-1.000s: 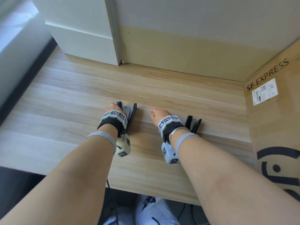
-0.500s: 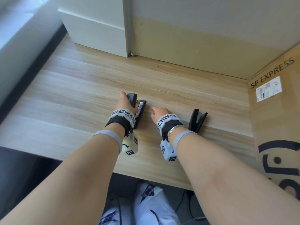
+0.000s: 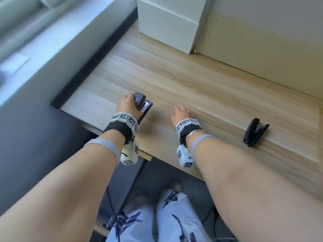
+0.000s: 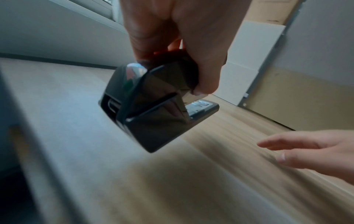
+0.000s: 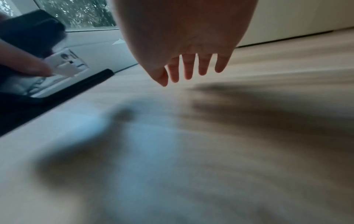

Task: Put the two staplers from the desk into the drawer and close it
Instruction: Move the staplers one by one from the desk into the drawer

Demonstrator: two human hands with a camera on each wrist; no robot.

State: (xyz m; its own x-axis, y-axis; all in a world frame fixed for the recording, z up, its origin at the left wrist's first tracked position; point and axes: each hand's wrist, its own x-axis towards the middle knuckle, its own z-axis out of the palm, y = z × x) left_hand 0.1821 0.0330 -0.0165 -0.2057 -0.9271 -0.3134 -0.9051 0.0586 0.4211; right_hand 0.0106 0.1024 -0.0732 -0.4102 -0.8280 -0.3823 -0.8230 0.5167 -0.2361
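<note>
My left hand grips a black stapler and holds it lifted above the wooden desk, near the desk's front left corner. The left wrist view shows the same stapler tilted in the air, with my fingers curled round its top arm. A second black stapler lies on the desk at the right, away from both hands. My right hand hovers flat over the desk between the two staplers, its fingers straight and holding nothing. No drawer shows in any view.
A white box stands at the back of the desk against the wall. A window sill runs along the left, past a dark gap. Below the desk's front edge are my legs in light trousers and a cable.
My left hand has lifted its stapler off the desk and carried it left. My right hand has moved away from the second stapler, which stays on the desk. My head turned left.
</note>
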